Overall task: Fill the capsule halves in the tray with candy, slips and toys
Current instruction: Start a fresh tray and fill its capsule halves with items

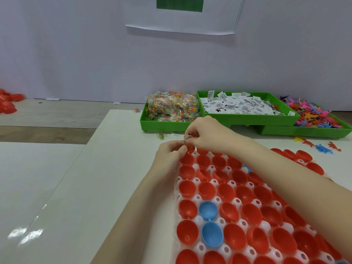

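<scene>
**Capsule tray, far corner: slips being handed in**

1. Loose red capsule halves (pixel 8 103). Heap at the far left edge, well apart from the work; I take it for spare stock.

2. Left hand (pixel 169 156). Fingers curled, tips meeting the right hand's at the tray's far-left corner. It seems to pinch the small item there, though I cannot make out the contact clearly.

3. Paper slips (pixel 187 137). A thin folded sheaf, white with a dark printed edge, pinched between the thumb and fingers of the right hand (pixel 204 134). Held just above the corner cup, I judge so that one slip can be peeled off and dropped in.

4. White tray (pixel 198 198). Perforated moulded sheet lying on the white table (pixel 114 178), seating rows of red capsule halves (pixel 187 188) mouth up, with two blue halves (pixel 208 210) near the left column. Every cup I can see into looks empty and glossy inside, so filling has hardly begun. Both forearms cross the tray.

5. Candy bin (pixel 150 121). Green, heaped with clear sachets of multicoloured sweets, set behind the tray within reach.

6. Slip bin (pixel 247 120). Green, full of white printed slips, stacked partly over its neighbours.

7. Toy bin (pixel 304 131). Green, piled with bright plastic figures; a few stray toys (pixel 322 148) lie on the table in front.
</scene>
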Motion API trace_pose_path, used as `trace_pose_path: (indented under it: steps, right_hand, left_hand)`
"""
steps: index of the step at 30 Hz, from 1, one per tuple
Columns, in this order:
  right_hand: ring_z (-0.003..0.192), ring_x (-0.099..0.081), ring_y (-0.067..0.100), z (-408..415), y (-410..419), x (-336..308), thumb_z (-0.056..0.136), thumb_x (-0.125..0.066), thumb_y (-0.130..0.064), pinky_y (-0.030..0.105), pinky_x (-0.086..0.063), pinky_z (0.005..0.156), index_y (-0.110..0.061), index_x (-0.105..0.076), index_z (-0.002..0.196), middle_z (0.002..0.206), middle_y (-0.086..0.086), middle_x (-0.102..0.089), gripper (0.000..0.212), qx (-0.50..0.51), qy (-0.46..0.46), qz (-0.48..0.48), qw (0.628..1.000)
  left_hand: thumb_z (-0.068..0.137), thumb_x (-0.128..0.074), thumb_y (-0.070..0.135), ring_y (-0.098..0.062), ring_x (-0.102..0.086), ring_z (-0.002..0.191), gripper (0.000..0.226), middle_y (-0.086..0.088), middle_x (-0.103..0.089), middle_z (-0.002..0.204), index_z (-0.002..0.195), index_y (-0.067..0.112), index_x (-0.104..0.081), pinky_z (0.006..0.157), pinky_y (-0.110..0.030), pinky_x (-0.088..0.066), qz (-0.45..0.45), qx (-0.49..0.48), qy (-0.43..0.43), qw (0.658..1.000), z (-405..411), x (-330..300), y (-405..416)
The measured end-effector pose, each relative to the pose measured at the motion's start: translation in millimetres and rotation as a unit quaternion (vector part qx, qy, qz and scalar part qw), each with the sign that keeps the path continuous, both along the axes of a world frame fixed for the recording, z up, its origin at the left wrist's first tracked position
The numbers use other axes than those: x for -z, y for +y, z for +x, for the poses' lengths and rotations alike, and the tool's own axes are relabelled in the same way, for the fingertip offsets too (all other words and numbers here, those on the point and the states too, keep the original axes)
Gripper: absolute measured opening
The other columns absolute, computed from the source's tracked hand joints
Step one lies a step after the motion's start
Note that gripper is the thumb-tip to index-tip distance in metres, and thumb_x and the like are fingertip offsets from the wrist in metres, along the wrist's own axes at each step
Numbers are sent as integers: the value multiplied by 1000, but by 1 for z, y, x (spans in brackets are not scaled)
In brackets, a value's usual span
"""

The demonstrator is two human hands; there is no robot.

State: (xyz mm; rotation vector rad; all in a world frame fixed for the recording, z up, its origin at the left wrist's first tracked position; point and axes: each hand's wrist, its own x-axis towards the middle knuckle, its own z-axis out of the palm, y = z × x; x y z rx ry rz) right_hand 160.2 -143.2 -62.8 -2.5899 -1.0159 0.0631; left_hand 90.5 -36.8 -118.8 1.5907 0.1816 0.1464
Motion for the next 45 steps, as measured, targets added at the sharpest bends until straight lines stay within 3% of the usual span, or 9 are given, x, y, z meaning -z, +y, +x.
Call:
trace_pose_path:
  steps: [6, 11, 13, 19, 23, 26, 34, 39, 45]
  right_hand:
    - [84, -58, 30, -2, 5, -3, 83, -50, -6, 34, -46, 67, 1, -68, 90, 88, 17, -63, 21, -58, -41, -102, 992]
    - [70, -56, 25, 4, -2, -11, 80, -57, -4, 18, -40, 60, -12, -75, 88, 72, 2, -63, 21, -84, 1, -60, 995]
    - [64, -50, 11, 3, -3, -12, 78, -58, -2, 20, -40, 60, -16, -75, 88, 69, -12, -54, 24, -87, 5, -45, 995]
    - [67, -49, 11, -2, 4, -7, 77, -52, -1, 25, -45, 66, -17, -75, 93, 65, -12, -53, 33, -98, -52, -94, 989]
    - [75, -58, 35, -6, -3, -2, 76, -53, -10, 42, -51, 67, -8, -74, 82, 80, 22, -64, 23, -96, -29, -82, 992]
    - [80, -59, 36, -6, -5, -2, 85, -57, -19, 45, -49, 72, -10, -75, 91, 89, 25, -64, 20, -98, -8, -73, 992]
    - [78, -62, 16, -6, 3, -1, 73, -73, -3, 28, -51, 68, -11, -70, 77, 64, -10, -56, 10, -39, -15, 17, 999]
    - [69, -57, 13, -2, 3, -3, 67, -80, -10, 23, -47, 66, -8, -76, 81, 76, 7, -68, 15, -41, 34, 33, 998]
    - [78, -63, 7, -2, -6, -6, 80, -69, -11, 20, -51, 77, -13, -71, 100, 91, 3, -71, 20, -27, 81, 63, 994]
  left_hand:
    - [91, -45, -2, -11, -67, 70, 35, -4, -71, 74, 77, 20, -69, 67, -28, -55, 1, -8, -1, 1000, -3, 1, -1]
    - [92, -45, 1, -39, -65, 92, 28, -24, -69, 92, 86, 9, -71, 86, -51, -50, -17, -12, 1, 1000, -2, 2, -2]
    - [92, -45, 0, -34, -67, 87, 30, -20, -70, 88, 86, 11, -73, 86, -50, -50, -34, -10, 5, 999, -3, 3, -2]
    - [91, -44, -1, -37, -67, 88, 34, -20, -71, 87, 84, 13, -74, 84, -50, -53, -49, -9, 2, 999, -1, 7, 0]
    - [92, -44, -1, -32, -68, 89, 36, -15, -72, 87, 89, 18, -74, 80, -41, -54, -54, 8, -11, 998, -2, 7, 1]
    - [92, -45, 0, -24, -70, 84, 41, -7, -74, 84, 84, 25, -76, 73, -32, -56, -55, 22, -14, 998, -3, 7, 2]
    - [90, -50, 0, -30, -68, 83, 25, -17, -71, 85, 87, 10, -73, 77, -40, -54, -73, 20, -16, 997, -3, 6, 3]
    - [87, -46, -8, -22, -68, 68, 30, -12, -71, 72, 83, 6, -72, 57, -27, -56, -105, 9, -4, 994, -4, 6, 1]
    - [91, -48, 1, -23, -69, 79, 26, -9, -72, 81, 91, 12, -72, 69, -31, -56, -62, -4, -18, 998, -1, 8, 0]
